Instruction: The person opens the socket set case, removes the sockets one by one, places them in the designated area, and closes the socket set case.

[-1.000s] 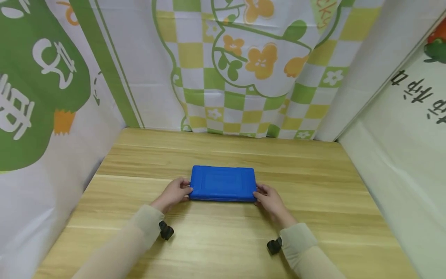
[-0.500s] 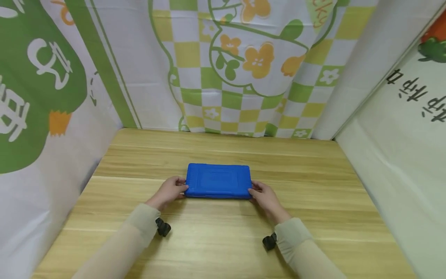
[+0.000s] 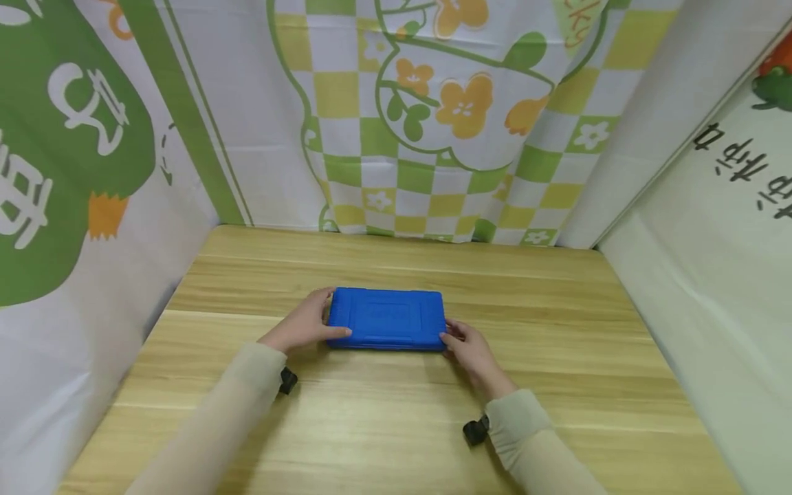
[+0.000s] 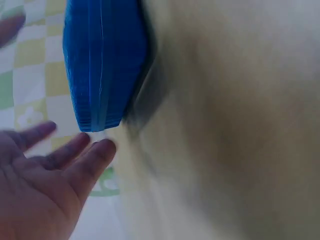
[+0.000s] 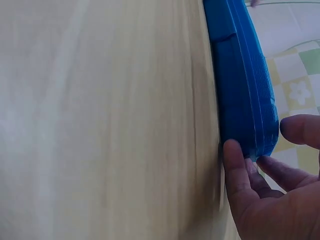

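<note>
Blue case (image 3: 386, 317) x1 | left hand (image 3: 304, 324) fanned out by its left end, no grip | right hand (image 3: 473, 354) pinching the right end | 2 black wrist gadgets (image 3: 475, 432) | case sits on 1 wood table (image 3: 383, 440), checkered cloth (image 3: 411, 179) behind

The case (image 3: 386, 318) is coloured a plain bright blue. The table (image 3: 396, 426) is grained in pale yellow-brown with darker streaks. The sleeves (image 3: 210, 416) are coloured beige, the small wrist cameras (image 3: 475, 432) black. The back cloth (image 3: 377, 168) is patterned with green, yellow and white checks, and with orange flowers on white. The white left cloth (image 3: 80, 337) is printed with a green shape lettered in white; the off-white right cloth (image 3: 699, 295) is lettered in black.
</note>
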`<state>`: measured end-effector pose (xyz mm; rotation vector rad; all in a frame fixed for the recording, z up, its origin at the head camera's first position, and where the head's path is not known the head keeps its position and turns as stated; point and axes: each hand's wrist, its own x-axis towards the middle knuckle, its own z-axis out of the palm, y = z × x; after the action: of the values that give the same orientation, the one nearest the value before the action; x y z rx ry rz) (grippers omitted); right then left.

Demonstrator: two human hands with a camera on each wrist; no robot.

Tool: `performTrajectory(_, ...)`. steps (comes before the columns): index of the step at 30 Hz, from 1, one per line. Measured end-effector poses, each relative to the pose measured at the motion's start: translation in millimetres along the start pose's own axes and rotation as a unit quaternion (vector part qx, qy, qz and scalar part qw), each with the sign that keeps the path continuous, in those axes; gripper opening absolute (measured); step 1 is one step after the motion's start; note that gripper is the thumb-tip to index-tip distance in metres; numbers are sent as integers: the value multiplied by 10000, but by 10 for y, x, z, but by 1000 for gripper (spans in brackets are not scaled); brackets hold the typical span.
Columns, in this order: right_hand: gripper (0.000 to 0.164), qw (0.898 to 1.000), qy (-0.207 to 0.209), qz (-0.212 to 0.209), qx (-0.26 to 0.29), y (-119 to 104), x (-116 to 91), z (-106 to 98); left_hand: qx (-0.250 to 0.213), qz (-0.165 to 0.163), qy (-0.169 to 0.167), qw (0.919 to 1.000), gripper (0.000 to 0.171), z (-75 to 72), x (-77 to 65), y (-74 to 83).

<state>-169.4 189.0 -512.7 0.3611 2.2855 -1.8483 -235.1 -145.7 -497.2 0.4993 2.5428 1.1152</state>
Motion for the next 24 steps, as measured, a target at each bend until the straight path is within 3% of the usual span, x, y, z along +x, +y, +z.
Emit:
performTrajectory(4,47,9999,116,-32,45,6,-11,6,1261,532,-327,9901,119,1,153,63)
performTrajectory(7,46,9998,124,-38,164,-1,-2,20,1752,690,-510,9808,119,13,233,86)
performTrajectory(18,48,9999,66,-14,125,-9,77,109,1910,659,-775,9763,117,-93,312,40)
performTrajectory(21,49,9976,401,-19,570,16,9,132,1898,716,-800,9759,117,-93,341,18)
performTrajectory(24,45,9870,748,122,1417,54,-150,189,1945,832,-798,9741,116,-96,389,14)
